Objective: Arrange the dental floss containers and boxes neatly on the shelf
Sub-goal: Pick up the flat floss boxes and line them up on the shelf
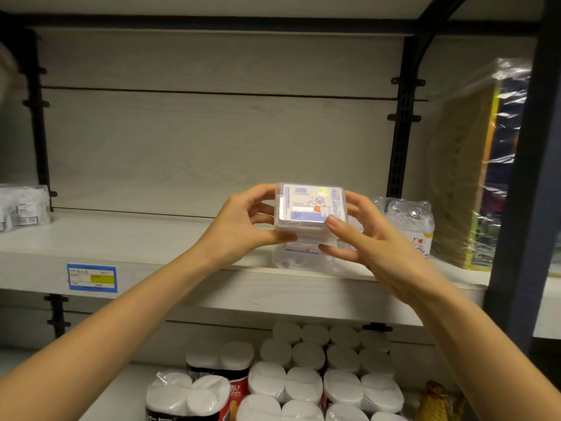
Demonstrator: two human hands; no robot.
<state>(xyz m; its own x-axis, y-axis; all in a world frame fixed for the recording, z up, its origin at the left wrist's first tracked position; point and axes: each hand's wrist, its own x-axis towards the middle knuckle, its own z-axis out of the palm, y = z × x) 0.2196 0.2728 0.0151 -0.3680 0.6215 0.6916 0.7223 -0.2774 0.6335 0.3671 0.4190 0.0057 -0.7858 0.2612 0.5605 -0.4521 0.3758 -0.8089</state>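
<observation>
Both my hands are curled round one clear dental floss box, holding it between them with its printed lid facing up at me. My left hand takes the left end: the fingers wrap over the far upper corner and the thumb presses along the lower front edge. My right hand takes the right end, the thumb lying on the front rim of the lid, the upper fingers hooked behind the right side, and one lower finger stretched out beneath the box. Neither hand is spread wide; each is only as open as the box is deep.

Both forearms reach up and forward from the bottom corners, converging on the box, wrists slightly bent back.

The pale back panel fills the view, framed by black slotted uprights. The white shelf runs below it. On the right stands a tall plastic-wrapped package. On the shelf below are packs of white paper rolls. A bear-shaped clear container stands on the shelf just right of my hands. A second floss box sits on the shelf directly under the held one; whether they touch I cannot tell. Small wrapped packs lie at the far left, and a blue price label is stuck on the shelf's front edge.
</observation>
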